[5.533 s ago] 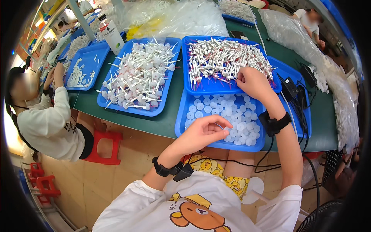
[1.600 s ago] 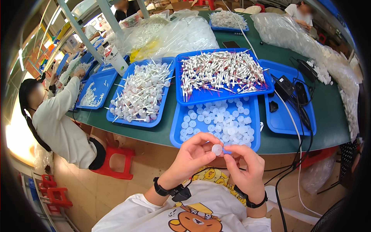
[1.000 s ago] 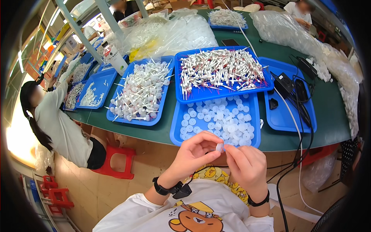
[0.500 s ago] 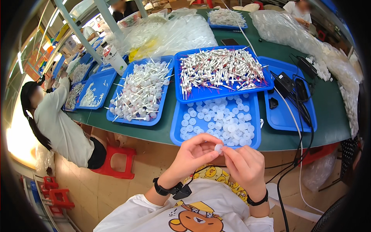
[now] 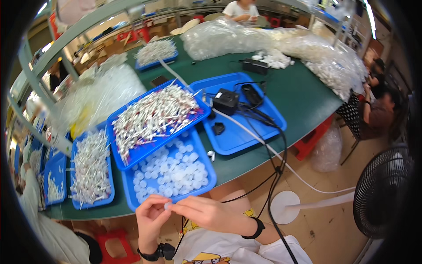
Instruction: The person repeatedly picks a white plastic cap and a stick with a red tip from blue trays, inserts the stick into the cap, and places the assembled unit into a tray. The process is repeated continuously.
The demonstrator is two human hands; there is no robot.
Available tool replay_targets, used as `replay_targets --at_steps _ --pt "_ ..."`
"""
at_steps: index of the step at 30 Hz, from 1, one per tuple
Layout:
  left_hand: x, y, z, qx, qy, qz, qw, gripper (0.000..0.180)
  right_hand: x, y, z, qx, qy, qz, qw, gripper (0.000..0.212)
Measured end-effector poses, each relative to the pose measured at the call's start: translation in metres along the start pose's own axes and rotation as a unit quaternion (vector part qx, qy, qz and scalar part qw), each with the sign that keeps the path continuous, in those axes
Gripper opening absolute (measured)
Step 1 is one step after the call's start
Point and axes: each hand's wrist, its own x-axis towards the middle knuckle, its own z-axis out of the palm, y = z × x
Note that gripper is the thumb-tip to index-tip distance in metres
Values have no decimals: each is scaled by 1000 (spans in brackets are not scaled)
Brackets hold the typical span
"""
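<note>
A small translucent white plastic disc (image 5: 167, 206) is held up just off the table's near edge. My left hand (image 5: 150, 220) pinches it between thumb and fingertips. From the other side my right hand (image 5: 206, 215) meets it with closed fingertips, partly covering it. Just beyond my hands, a blue tray (image 5: 212, 178) holds many similar discs (image 5: 176, 174). Resting over its far part is another blue tray (image 5: 167, 143), heaped with thin white sticks (image 5: 151, 116) showing red ends.
Left of these, a blue tray (image 5: 110, 187) holds disc-ended white sticks. At right, another tray (image 5: 231, 147) carries black adapters (image 5: 226, 102) and cables, which trail past my right arm. Plastic bags lie on the green table (image 5: 303, 101); a fan (image 5: 382, 193) stands at right. People sit around.
The view has swung right, so trays and hands appear farther left, and the fan shows fully. Both hands stay together at the disc, the right forearm now lying more sideways.
</note>
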Motion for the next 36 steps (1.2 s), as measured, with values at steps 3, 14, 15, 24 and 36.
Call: replay_targets --at_steps 3,14,15,24,36 --pt "-1 -7 1 6 7 18 1000 30 -11 2 3 22 23 12 999 30" --pt "-14 -2 2 76 60 -58 994 15 -24 12 11 84 47 1 995 22" --pt "-16 -2 1 85 64 -76 991 14 -26 14 10 80 33 -5 996 27" --pt "-23 6 16 160 76 -63 982 13 -26 10 8 97 15 19 995 23" --pt "-16 9 -5 196 45 3 980 19 -18 3 27 218 61 144 963 19"
